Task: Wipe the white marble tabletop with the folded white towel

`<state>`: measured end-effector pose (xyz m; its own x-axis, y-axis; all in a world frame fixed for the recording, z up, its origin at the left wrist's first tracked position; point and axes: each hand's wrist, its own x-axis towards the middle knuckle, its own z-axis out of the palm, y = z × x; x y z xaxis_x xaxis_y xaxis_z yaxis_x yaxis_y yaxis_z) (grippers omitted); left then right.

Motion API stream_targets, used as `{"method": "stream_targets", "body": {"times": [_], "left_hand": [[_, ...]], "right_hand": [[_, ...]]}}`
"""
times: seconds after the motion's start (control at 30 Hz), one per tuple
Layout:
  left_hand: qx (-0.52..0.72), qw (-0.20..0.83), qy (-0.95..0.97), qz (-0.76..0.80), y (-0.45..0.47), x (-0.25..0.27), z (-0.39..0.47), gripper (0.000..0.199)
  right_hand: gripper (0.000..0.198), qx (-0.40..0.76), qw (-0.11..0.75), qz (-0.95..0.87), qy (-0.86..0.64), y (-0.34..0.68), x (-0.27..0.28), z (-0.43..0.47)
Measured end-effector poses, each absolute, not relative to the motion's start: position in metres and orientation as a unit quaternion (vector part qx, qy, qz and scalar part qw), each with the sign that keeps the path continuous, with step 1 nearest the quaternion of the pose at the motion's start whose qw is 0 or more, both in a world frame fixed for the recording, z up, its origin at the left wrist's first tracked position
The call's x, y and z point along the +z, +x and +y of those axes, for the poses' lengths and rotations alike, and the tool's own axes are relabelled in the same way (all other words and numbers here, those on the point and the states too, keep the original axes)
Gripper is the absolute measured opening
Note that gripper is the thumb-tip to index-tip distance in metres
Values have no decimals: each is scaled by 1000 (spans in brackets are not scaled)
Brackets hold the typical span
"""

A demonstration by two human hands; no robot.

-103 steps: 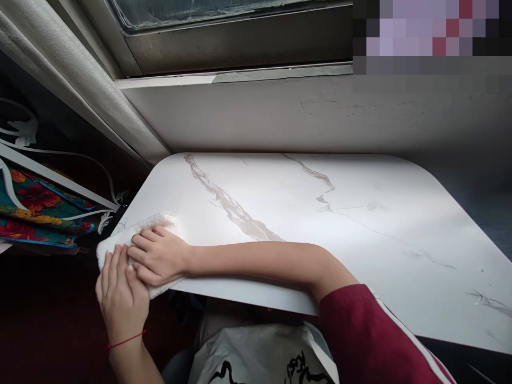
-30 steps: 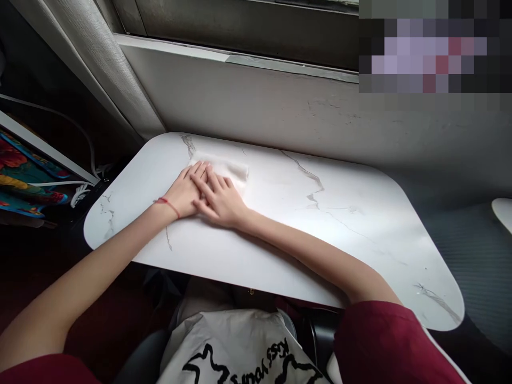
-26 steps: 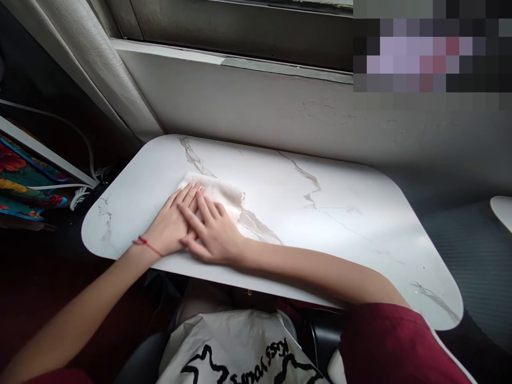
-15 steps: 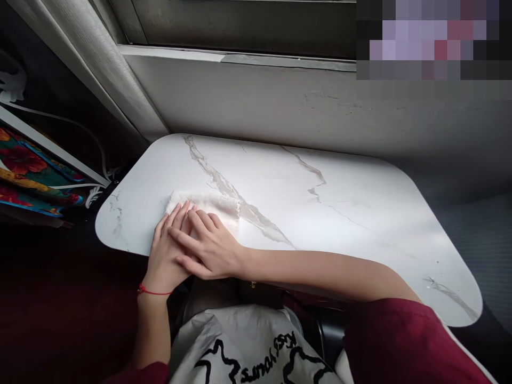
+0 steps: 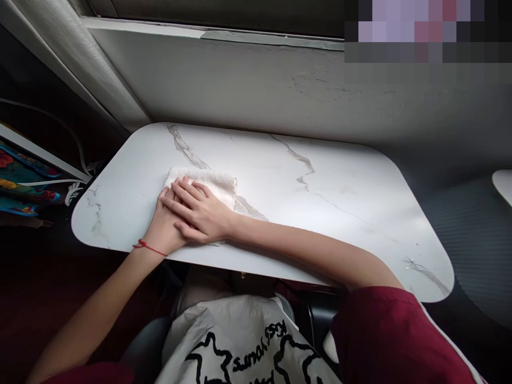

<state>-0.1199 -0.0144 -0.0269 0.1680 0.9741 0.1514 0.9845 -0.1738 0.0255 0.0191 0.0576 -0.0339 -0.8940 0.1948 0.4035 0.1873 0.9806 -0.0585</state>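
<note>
A white cloth (image 5: 218, 181) lies spread on the white marble-patterned table (image 5: 340, 176), left of its middle. My left hand (image 5: 162, 226), with a red string round its wrist, rests flat on the cloth. Laid across its back is my right hand (image 5: 204, 213), fingers stretched out and slightly apart, so part of the left hand is hidden beneath it. Both hands press down together, the left one touching the cloth.
Behind the table rises a grey wall (image 5: 240, 85) with a ledge. White cables (image 5: 74, 189) and a colourful floral fabric (image 5: 24, 200) are at the left. Another white tabletop edge (image 5: 504, 184) shows at the far right.
Both hands and the cloth have moved away from me across the table, toward the wall. The view has shifted a little, bringing in the tabletop edge at the right.
</note>
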Motion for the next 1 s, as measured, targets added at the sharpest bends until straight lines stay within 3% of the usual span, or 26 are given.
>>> {"method": "stream_targets", "body": {"times": [0.23,0.57,1.0], "left_hand": [[-68,16,-776,-627,-113,-30,64,75],[-42,49,-794,-604,-80,-13,170,60],[-74,27,-775,-627,-75,-25,212,50]], "right_hand": [[58,12,198,-966,-166,27,-32,114],[61,10,199,-938,-284,44,-36,208],[64,37,219,-934,-279,56,-40,259]]}}
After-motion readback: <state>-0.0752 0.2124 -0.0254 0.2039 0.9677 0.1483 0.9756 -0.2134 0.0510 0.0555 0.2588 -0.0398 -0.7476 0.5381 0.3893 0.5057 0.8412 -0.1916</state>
